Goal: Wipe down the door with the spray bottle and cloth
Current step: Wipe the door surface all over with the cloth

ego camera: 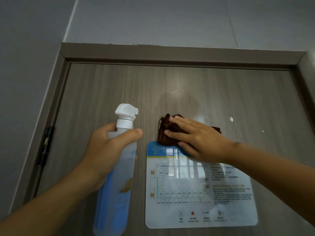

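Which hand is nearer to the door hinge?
Left. The left hand grips the spray bottle just right of the hinge; the right hand presses the brown cloth farther right, mid-door.

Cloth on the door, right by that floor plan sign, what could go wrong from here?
1. The brown cloth, pressed flat under the right hand, already overlaps the top edge of the floor plan sign; rubbing there might lift its corner.
2. White specks sit to the right, outside the wet patch, and could be missed.
3. The left hand holds the spray bottle near the door; it may bump it.
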Available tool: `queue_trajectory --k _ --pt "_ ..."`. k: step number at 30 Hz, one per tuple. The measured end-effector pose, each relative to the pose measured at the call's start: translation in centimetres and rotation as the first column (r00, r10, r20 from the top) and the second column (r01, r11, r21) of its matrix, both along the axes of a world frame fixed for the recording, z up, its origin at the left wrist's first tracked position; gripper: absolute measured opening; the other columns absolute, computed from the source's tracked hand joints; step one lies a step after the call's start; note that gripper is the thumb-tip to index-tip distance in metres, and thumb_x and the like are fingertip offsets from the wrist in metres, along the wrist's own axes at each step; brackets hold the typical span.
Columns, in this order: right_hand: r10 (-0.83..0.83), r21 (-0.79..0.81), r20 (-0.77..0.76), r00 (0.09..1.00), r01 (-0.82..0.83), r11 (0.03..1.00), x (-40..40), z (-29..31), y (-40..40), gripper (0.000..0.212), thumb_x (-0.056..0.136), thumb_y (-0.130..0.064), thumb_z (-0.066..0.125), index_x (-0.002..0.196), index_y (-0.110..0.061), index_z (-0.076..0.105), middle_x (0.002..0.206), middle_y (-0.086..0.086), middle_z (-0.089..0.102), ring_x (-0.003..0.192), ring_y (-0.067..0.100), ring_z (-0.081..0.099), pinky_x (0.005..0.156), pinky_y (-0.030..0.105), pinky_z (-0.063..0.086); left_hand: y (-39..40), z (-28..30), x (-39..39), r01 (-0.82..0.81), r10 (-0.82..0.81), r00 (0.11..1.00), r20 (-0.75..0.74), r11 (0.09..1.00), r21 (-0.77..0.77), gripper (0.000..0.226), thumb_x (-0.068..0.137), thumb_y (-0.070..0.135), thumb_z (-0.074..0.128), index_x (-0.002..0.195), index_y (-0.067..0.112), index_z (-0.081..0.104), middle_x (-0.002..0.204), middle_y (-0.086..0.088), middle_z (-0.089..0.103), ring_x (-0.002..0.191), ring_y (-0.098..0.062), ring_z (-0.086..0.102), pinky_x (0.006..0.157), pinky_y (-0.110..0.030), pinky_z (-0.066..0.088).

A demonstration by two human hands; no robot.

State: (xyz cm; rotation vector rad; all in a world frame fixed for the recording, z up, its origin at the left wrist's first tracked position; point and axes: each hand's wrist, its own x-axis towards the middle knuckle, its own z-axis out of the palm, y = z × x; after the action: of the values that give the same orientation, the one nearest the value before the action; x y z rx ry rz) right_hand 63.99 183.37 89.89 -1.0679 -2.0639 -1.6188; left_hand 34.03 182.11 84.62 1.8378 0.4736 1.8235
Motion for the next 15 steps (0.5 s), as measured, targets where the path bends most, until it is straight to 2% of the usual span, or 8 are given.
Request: queue_trajectory --k 2,4,6,9,12,15 --pt "-0.075 0.045 -0.063 0.995 0.078 0.996 0.7 0.3 -0.5 0.055 0.107 -0.045 0.028 0.159 -0.032 0.033 0.17 0.008 0.019 0.155 0.027 0.023 0.124 0.042 0.02 0.0 0.0 0.0 0.02 -0.02 1.0 0.004 1.0 -0.003 0.048 0.068 0.041 0.078 0.097 0.003 0.071 0.088 -0.029 0.07 0.065 -0.028 0.072 0.06 -0.039 0.061" --pt "-0.106 0.106 -0.231 0.967 0.133 0.985 0.8 1.7 -0.7 0.058 0.105 -0.048 0.024 0.161 -0.032 0.028 0.17 0.012 0.018 0.154 0.032 0.025 0.121 0.041 0.017 -0.1 0.0 -0.1 0.021 -0.021 1.0 -0.002 1.0 -0.003 0.049 0.069 0.041 0.078 0.098 0.003 0.071 0.087 -0.028 0.07 0.064 -0.028 0.072 0.061 -0.039 0.062" --pt "-0.102 0.116 -0.403 0.909 0.161 0.98 0.0 3.6 -0.3 0.06 0.105 -0.048 0.022 0.163 -0.031 0.019 0.171 0.015 0.011 0.156 0.035 0.018 0.124 0.043 0.016 -0.1 0.1 -0.4 -0.001 0.001 1.0 -0.01 1.0 -0.004 0.047 0.073 0.041 0.082 0.098 0.003 0.07 0.088 -0.028 0.07 0.068 -0.03 0.072 0.066 -0.043 0.062" --pt "-0.071 0.066 -0.524 0.849 0.123 0.99 -2.5 5.5 1.3 0.063 0.105 -0.052 0.017 0.164 -0.033 0.006 0.172 0.014 -0.003 0.158 0.033 -0.001 0.128 0.048 0.008 0.2 0.2 -0.6 -0.015 0.015 1.0 0.004 1.0 -0.012 0.035 0.086 0.031 0.082 0.1 0.001 0.07 0.091 -0.03 0.069 0.069 -0.03 0.071 0.061 -0.038 0.06" --pt "-0.02 0.07 -0.509 0.86 0.065 0.995 -5.3 6.1 2.4 0.061 0.108 -0.051 0.02 0.164 -0.036 0.004 0.172 0.013 -0.008 0.158 0.032 -0.009 0.127 0.048 -0.001 0.2 0.4 -0.4 0.003 -0.003 1.0 0.015 1.0 -0.025 0.033 0.088 0.028 0.077 0.102 -0.001 0.068 0.091 -0.032 0.068 0.068 -0.03 0.07 0.058 -0.034 0.06" --pt "-0.002 0.061 -0.323 0.946 0.023 0.998 -6.4 4.8 2.4 0.06 0.106 -0.052 0.018 0.163 -0.038 0.011 0.172 0.01 -0.004 0.158 0.028 -0.008 0.127 0.043 -0.003 0.3 0.7 0.1 0.033 -0.031 0.999 0.036 0.999 -0.039 0.043 0.084 0.032 0.084 0.103 -0.003 0.067 0.083 -0.028 0.068 0.067 -0.03 0.069 0.058 -0.036 0.059"
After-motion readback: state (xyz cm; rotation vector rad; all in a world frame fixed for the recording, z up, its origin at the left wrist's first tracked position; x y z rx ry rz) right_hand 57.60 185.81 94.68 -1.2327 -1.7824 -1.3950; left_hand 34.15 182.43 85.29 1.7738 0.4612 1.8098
